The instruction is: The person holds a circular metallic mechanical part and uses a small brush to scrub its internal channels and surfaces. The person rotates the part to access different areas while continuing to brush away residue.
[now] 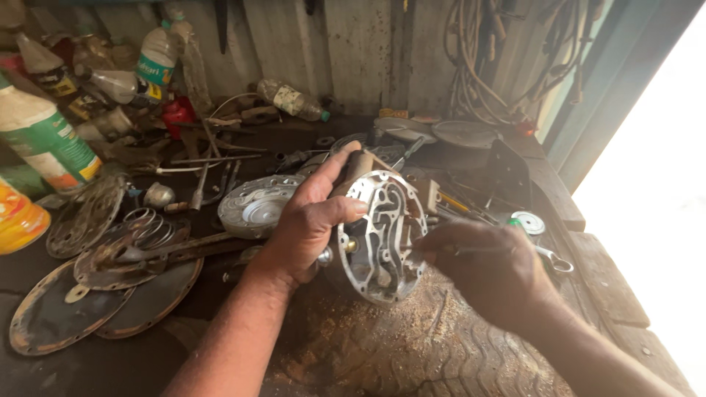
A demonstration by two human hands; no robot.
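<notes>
The left hand (309,220) holds a round metal cover plate (379,235) upright over the messy desk (88,367). The right hand (489,268) pinches a thin tool (434,250), poking its grooves clean.

Single head-worn camera looked down and forward over the cluttered workbench (441,345), close in on both hands at arm's reach. It faced the corrugated metal wall (353,51); a bright opening lay at right.
</notes>
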